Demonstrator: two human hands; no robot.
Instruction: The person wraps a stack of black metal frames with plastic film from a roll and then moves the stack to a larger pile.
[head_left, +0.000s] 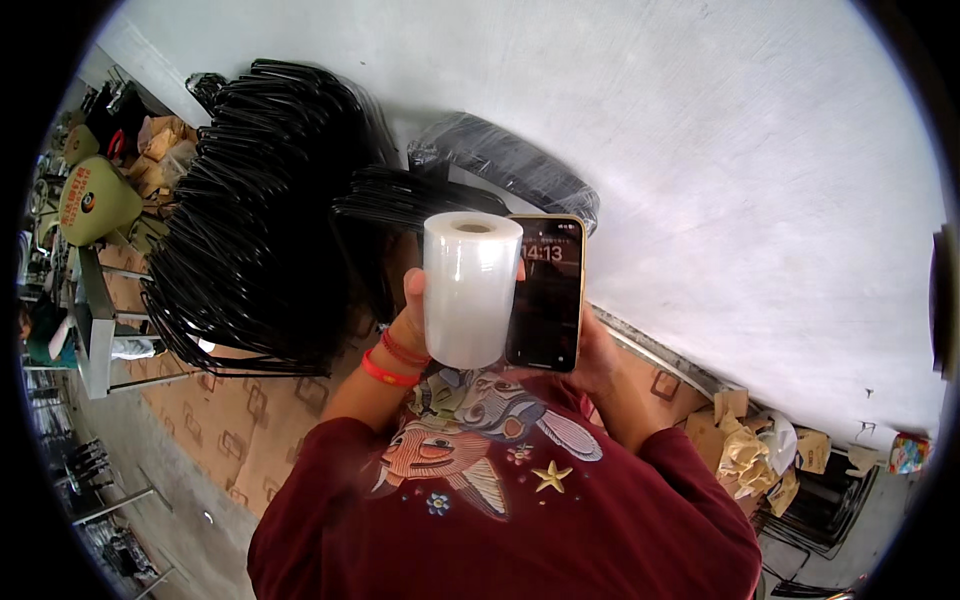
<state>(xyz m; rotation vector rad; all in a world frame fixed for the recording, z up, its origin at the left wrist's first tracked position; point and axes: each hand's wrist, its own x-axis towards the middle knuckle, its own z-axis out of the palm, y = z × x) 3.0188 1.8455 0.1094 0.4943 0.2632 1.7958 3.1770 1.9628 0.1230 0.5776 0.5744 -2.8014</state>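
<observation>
A roll of clear plastic wrap (468, 300) stands upright in front of my chest, its hollow core at the top. My left hand (412, 305) grips it from the left side and partly from behind, so most of the fingers are hidden. Right beside the roll is a smartphone (552, 300) with a lit lock screen, its screen facing up at me. My right hand (595, 355) is closed around the phone's lower right part, fingers mostly behind it. The roll overlaps the phone's left edge. Red bands circle my left wrist.
A large stack of black bent metal frames (260, 210) stands at the left, with a plastic-wrapped black bundle (500, 160) beyond my hands against the white wall (760, 180). Crumpled brown paper (745, 455) lies at the right. A green stool (98, 200) and metal table (97, 340) are far left.
</observation>
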